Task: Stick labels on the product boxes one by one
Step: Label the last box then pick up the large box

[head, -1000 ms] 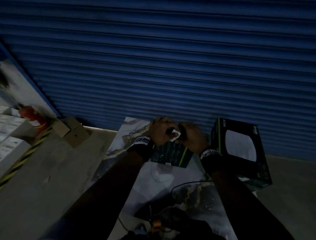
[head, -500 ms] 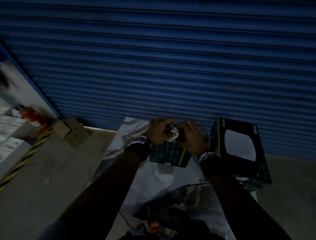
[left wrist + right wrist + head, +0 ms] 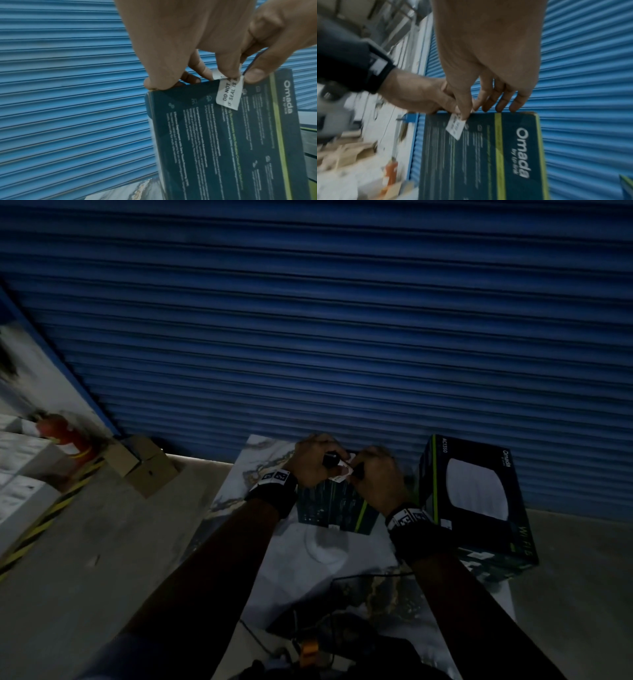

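A dark teal product box stands upright on the marbled sheet. My left hand grips its top edge at the left. A white seal label printed "DO NOT..." lies on the box face and folds over the top edge. My right hand holds that spot. Its thumb presses the label against the box, and its other fingers reach over the edge behind. A left fingertip sits on the label's fold.
A larger black product box stands just right of my right wrist. The blue roller shutter is close behind. Brown cartons and a red object sit at the far left, and cables lie near me.
Both hands stay at the box's top edge. The label has come down from between the fingertips to lie against the box face and edge.
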Action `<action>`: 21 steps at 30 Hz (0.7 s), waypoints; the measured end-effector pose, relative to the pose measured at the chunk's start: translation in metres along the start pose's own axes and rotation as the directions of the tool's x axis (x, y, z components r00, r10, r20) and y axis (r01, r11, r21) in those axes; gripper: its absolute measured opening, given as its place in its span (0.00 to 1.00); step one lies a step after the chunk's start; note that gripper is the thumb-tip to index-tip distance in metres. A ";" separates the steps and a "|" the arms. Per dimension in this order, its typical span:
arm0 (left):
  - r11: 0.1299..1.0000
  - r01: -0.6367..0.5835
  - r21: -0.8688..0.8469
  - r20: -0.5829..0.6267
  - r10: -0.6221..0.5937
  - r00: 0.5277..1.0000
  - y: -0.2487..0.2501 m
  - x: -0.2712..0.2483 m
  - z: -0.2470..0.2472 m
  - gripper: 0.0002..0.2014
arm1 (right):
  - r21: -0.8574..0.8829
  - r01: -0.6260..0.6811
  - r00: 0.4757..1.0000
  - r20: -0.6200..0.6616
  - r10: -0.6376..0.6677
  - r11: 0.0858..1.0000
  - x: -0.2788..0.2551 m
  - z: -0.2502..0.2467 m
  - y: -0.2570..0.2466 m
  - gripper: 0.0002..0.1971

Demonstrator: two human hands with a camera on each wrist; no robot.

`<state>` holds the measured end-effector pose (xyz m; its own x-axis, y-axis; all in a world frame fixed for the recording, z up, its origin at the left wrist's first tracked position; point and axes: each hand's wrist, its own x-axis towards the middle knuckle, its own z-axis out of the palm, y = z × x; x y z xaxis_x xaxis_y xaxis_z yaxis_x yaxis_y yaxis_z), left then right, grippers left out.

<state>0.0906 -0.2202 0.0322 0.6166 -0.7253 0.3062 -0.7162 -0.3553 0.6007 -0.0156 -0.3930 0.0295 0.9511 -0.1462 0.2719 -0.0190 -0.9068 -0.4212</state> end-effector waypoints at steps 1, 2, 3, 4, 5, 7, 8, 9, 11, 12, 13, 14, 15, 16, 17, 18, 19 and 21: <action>1.000 0.006 0.000 0.009 -0.006 1.000 0.001 -0.001 0.000 0.16 | 0.024 -0.022 1.000 0.009 0.022 0.999 0.001 0.000 -0.001 0.08; 1.000 0.009 0.002 0.015 -0.009 1.000 0.001 -0.001 0.000 0.17 | 0.048 -0.044 0.999 0.017 0.043 0.998 0.002 0.000 -0.001 0.08; 1.000 0.010 0.003 0.018 -0.010 1.000 0.000 -0.002 0.000 0.17 | 0.069 -0.070 0.997 0.032 0.068 0.995 0.004 0.000 -0.002 0.08; 1.000 0.009 0.002 0.019 -0.009 1.000 -0.001 -0.002 0.000 0.16 | 0.085 -0.093 0.995 0.050 0.089 0.992 0.005 0.000 -0.002 0.07; 1.000 0.006 0.001 0.020 -0.006 1.000 -0.001 -0.003 0.000 0.16 | 0.093 -0.112 0.992 0.074 0.105 0.989 0.006 -0.001 -0.003 0.06; 1.000 -0.004 0.003 0.027 0.004 1.000 -0.001 -0.003 -0.001 0.16 | 0.095 -0.118 0.988 0.111 0.107 0.989 0.008 -0.003 -0.003 0.05; 1.000 -0.007 0.003 0.030 0.007 1.000 -0.002 -0.003 -0.001 0.16 | 0.103 -0.112 0.987 0.123 0.099 0.988 0.009 -0.003 -0.003 0.06; 1.000 -0.008 0.004 0.035 0.008 0.999 -0.003 -0.003 -0.002 0.16 | 0.120 -0.115 0.987 0.128 0.100 0.986 0.009 -0.003 -0.003 0.07; 1.000 -0.005 -0.001 0.048 0.005 0.999 -0.002 -0.005 -0.003 0.16 | 0.174 -0.129 0.986 0.128 0.108 0.976 0.008 -0.004 -0.002 0.08; 1.000 -0.002 -0.006 0.052 0.002 0.999 -0.002 -0.005 -0.003 0.16 | 0.204 -0.128 0.986 0.129 0.103 0.971 0.007 -0.005 -0.002 0.07; 1.000 0.001 -0.011 0.053 -0.001 0.999 -0.002 -0.005 -0.004 0.16 | 0.229 -0.120 0.987 0.130 0.092 0.966 0.005 -0.006 -0.002 0.07; 1.000 0.002 -0.012 0.053 -0.002 0.999 -0.003 -0.005 -0.004 0.16 | 0.255 -0.107 0.988 0.133 0.075 0.961 0.004 -0.007 -0.001 0.09; 1.000 0.000 -0.008 0.054 0.001 0.999 -0.002 -0.004 -0.004 0.17 | 0.271 -0.095 0.990 0.131 0.061 0.958 0.002 -0.009 -0.001 0.12; 1.000 -0.003 -0.001 0.058 0.003 0.998 -0.002 -0.004 -0.004 0.17 | 0.283 -0.086 0.991 0.124 0.053 0.955 0.002 -0.009 0.000 0.13; 1.000 -0.001 0.006 0.064 0.000 0.998 -0.002 -0.004 -0.004 0.17 | 0.288 -0.083 0.991 0.126 0.049 0.954 0.001 -0.009 0.001 0.13; 1.000 0.005 0.013 0.069 -0.006 0.998 -0.002 -0.004 -0.004 0.17 | 0.282 -0.075 0.991 0.125 0.041 0.956 0.001 -0.009 0.002 0.12; 1.000 0.010 0.018 0.073 -0.011 0.997 -0.002 -0.004 -0.004 0.17 | 0.275 -0.068 0.991 0.128 0.033 0.959 0.002 -0.007 0.002 0.08; 1.000 0.008 0.011 0.077 -0.009 0.997 -0.001 -0.004 -0.004 0.15 | 0.256 -0.050 0.989 0.145 0.013 0.965 0.004 -0.005 0.000 0.01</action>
<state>0.0902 -0.2143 0.0334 0.5956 -0.7656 0.2430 -0.7151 -0.3675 0.5946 -0.0136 -0.3955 0.0344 0.9855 -0.0991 0.1380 0.0128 -0.7666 -0.6419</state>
